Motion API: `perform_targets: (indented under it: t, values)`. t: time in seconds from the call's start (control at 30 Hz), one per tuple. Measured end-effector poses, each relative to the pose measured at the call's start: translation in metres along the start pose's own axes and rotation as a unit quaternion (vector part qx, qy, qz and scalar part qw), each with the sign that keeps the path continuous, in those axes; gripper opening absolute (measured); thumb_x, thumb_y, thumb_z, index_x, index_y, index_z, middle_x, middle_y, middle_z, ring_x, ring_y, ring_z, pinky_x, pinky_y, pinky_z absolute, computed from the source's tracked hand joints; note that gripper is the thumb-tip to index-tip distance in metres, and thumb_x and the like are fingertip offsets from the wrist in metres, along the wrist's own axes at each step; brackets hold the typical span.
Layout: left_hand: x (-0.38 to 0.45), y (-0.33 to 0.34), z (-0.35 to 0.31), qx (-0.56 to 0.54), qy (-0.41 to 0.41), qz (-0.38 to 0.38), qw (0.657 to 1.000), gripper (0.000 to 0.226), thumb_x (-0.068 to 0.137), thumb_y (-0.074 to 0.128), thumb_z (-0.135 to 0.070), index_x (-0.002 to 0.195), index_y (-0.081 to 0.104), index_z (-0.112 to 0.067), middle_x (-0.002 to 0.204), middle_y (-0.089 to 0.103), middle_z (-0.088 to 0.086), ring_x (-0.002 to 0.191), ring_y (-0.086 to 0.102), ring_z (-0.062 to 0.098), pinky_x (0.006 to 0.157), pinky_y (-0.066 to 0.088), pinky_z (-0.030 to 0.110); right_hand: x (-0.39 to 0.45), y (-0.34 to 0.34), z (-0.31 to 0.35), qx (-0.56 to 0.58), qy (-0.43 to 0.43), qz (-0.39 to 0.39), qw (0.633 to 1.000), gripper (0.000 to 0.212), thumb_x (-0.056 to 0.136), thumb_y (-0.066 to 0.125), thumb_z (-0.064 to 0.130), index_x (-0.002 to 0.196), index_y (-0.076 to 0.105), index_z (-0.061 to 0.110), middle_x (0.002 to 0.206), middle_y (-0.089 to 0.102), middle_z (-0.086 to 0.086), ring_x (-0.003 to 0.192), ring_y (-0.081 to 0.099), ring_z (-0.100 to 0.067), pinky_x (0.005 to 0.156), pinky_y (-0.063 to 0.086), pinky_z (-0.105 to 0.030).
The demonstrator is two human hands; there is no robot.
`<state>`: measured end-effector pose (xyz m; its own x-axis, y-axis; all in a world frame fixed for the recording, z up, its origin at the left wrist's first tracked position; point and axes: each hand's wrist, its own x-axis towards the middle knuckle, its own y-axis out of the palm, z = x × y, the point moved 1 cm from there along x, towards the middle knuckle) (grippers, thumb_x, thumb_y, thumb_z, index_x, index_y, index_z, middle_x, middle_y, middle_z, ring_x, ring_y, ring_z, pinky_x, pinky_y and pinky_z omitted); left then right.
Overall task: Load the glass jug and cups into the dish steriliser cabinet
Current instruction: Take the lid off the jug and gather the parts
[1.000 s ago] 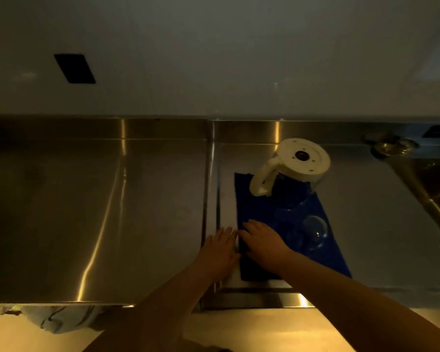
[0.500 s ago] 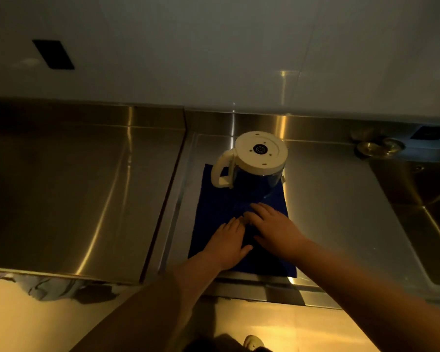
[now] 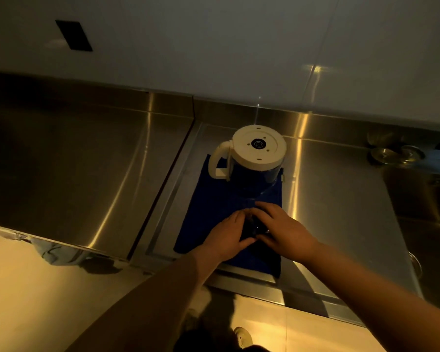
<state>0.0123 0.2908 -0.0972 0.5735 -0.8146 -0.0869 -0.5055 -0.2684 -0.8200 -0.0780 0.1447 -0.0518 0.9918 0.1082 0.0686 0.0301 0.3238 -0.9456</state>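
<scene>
A glass jug with a white base and handle stands upside down at the far end of a blue cloth on the steel counter. Near the front of the cloth, my left hand and my right hand are cupped together around a small clear glass cup. Only a dark gap with a few glints of the cup shows between my fingers. Both hands are just in front of the jug and do not touch it.
The steel counter stretches to the left, with a raised seam beside the cloth. A sink basin and a round metal tap fitting lie at the right. A pale wall with a black panel rises behind. A rag hangs under the counter edge.
My hands moved from the cloth's left front corner toward its middle and closed together around the cup. The view shifted so the jug sits more centred.
</scene>
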Motion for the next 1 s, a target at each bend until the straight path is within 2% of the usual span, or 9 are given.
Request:
perform_targets:
  t: [0.17,0.27,0.37,0.5,0.67,0.83,1.0]
  values:
    - [0.005,0.004,-0.005,0.003,0.01,0.014,1.0,0.082,0.085,0.062,-0.045,0.148,0.015,-0.018,0.152,0.024,0.002,0.131,0.037,0.02,0.102,0.038,0.033,-0.019,-0.001,-0.013,0.011,0.008,-0.021,1.0,0.066,0.081,0.069,0.026,0.139,0.039,0.016,0.143,0.038,-0.011,0.129,0.039,-0.025,0.098,0.034,-0.022]
    - [0.01,0.006,-0.009,0.015,0.014,0.037,0.999,0.093,0.08,0.07,-0.041,0.149,0.012,-0.016,0.154,0.019,0.003,0.133,0.033,0.021,0.105,0.036,0.035,-0.027,-0.001,-0.02,0.029,0.025,-0.031,0.999,0.066,0.079,0.072,0.026,0.136,0.041,0.017,0.139,0.041,-0.008,0.126,0.041,-0.023,0.099,0.033,-0.022]
    - [0.014,0.004,-0.011,0.025,0.031,0.031,0.999,0.089,0.079,0.073,-0.03,0.147,0.018,-0.015,0.151,0.024,0.004,0.133,0.034,0.022,0.105,0.034,0.034,-0.03,-0.001,-0.019,0.036,0.027,-0.042,0.998,0.065,0.077,0.073,0.026,0.134,0.043,0.017,0.133,0.045,-0.007,0.121,0.044,-0.022,0.098,0.034,-0.022]
    - [0.017,-0.018,-0.006,0.064,0.061,0.012,0.996,0.085,0.078,0.074,-0.031,0.144,0.022,-0.015,0.148,0.028,0.005,0.13,0.036,0.021,0.101,0.035,0.031,-0.021,-0.006,-0.012,0.075,0.03,-0.079,0.994,0.063,0.074,0.076,0.023,0.129,0.047,0.013,0.129,0.047,-0.009,0.118,0.046,-0.023,0.098,0.036,-0.026]
    - [0.01,-0.046,0.011,0.119,0.075,0.011,0.99,0.084,0.076,0.076,-0.028,0.143,0.026,-0.013,0.143,0.035,0.007,0.127,0.04,0.021,0.104,0.032,0.028,-0.003,0.003,0.003,0.107,0.038,-0.089,0.99,0.064,0.074,0.077,0.023,0.128,0.046,0.011,0.129,0.046,-0.008,0.117,0.045,-0.021,0.096,0.034,-0.023]
    - [0.001,-0.041,0.025,0.165,0.055,0.042,0.984,0.085,0.076,0.076,-0.026,0.143,0.026,-0.012,0.142,0.036,0.008,0.128,0.038,0.022,0.105,0.034,0.032,0.001,0.027,0.009,0.031,0.028,-0.043,0.998,0.066,0.079,0.072,0.028,0.135,0.041,0.011,0.134,0.042,-0.012,0.117,0.047,-0.026,0.089,0.049,-0.03]
    - [0.003,-0.031,0.023,0.181,0.064,0.036,0.981,0.084,0.074,0.077,-0.027,0.141,0.029,-0.01,0.139,0.039,0.009,0.127,0.036,0.022,0.103,0.037,0.033,-0.003,0.034,0.007,-0.029,0.029,-0.017,0.999,0.065,0.079,0.072,0.022,0.134,0.043,0.002,0.135,0.045,-0.021,0.12,0.048,-0.035,0.089,0.049,-0.038]
